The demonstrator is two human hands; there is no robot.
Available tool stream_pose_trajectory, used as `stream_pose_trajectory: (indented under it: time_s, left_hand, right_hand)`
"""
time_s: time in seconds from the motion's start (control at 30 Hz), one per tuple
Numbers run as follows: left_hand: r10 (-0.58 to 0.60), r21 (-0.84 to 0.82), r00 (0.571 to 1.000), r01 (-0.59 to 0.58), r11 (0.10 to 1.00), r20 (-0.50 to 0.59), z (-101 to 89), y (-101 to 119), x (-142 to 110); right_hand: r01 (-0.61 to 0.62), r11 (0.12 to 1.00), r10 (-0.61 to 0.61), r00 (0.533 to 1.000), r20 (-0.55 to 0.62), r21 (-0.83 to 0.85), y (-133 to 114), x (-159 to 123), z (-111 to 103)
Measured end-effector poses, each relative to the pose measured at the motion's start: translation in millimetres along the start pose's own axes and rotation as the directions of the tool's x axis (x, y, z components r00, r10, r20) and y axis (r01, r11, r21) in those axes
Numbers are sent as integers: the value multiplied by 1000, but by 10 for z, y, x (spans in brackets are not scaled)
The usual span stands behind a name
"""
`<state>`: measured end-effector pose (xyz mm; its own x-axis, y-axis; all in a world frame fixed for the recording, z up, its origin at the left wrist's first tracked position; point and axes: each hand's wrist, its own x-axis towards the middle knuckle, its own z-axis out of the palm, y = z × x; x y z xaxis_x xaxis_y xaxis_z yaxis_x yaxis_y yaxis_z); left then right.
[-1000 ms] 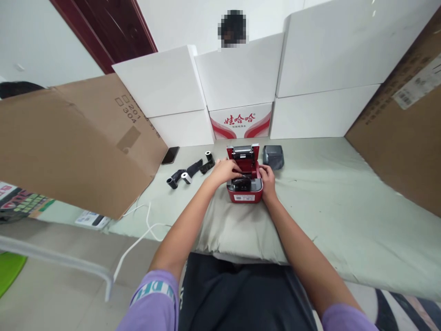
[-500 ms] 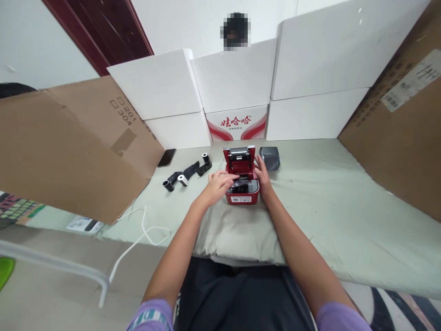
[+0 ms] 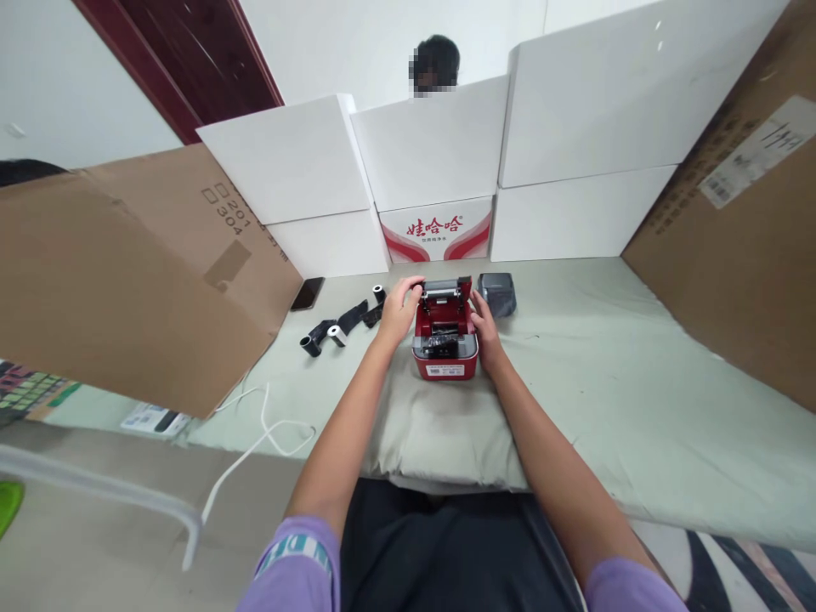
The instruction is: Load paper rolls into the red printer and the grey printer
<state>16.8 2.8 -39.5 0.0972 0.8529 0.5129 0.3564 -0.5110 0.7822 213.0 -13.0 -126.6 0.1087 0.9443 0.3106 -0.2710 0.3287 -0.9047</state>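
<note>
A small red label printer with a grey rim stands on the cloth-covered table in front of me, its lid raised and leaning forward. Crumpled black film lies in the front part of its cavity. My left hand grips the lid's upper left corner, fingers bent over the edge. Against the printer's right side rests my right hand, holding the body. To the left lie a black roll, a white-cored roll and a partly hidden roll, with strips of black film.
A dark grey box-shaped item sits behind my right hand. A phone lies at the left back. White boxes wall the rear, cardboard sheets flank the sides. A white cable hangs off the front edge. A person's head shows beyond.
My left hand has left the black film inside the printer and moved up to the lid. The lid has tipped forward from nearly upright. My right hand stays at the printer's right side.
</note>
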Motion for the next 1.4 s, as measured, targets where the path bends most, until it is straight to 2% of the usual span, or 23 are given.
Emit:
stream_pose_trajectory:
  time_s: [0.23,0.37,0.47,0.57,0.63,0.73,1.0,1.13,1.2,1.23,1.3,1.37,1.4]
  left_hand:
    - [-50,-191,996,64,979,77,-72,10,-369]
    - [-86,-169,992,101,981,92,-37,-95,-500]
    - [-155,-204,985,167,965,73,48,-174,-576]
    - [-258,-397,965,257,881,52,176,-208,-608]
    - [-364,-510,930,336,792,48,256,-206,-603]
    - [-472,-541,879,432,722,71,316,-192,-583]
    - [-425,-512,901,404,758,83,329,-191,-613]
    - [-395,-568,917,357,741,60,314,-203,-796]
    - [-348,-549,930,353,758,118,242,-214,-913]
    - [-309,-517,936,350,781,166,191,-220,-967]
    - [-235,-421,932,337,842,276,86,-232,-1052]
    - [-214,-322,918,324,889,334,8,-242,-1103]
    - [-222,-288,916,324,901,334,-12,-245,-1118]
  right_hand:
    - [-12,999,11,999,32,49,-15,-33,30]
    - [-66,991,58,996,69,115,-1,-15,1]
    - [-78,991,73,996,50,106,6,19,-6]
    - [-82,993,81,997,10,80,7,42,4]
    - [-88,993,88,996,6,76,8,48,7]
    - [-87,994,86,996,16,73,18,54,-7]
    - [-98,995,98,995,17,22,-18,63,-14]
    - [-154,980,137,981,-135,-127,-152,-87,12]
    - [-234,946,190,961,-203,-224,-262,-238,16]
    - [-256,930,207,958,-199,-265,-325,-320,21]
    - [-192,916,170,981,-94,-351,-460,-470,43]
    - [-24,909,68,993,92,-416,-590,-564,77]
    - [57,904,23,983,180,-425,-646,-587,91]
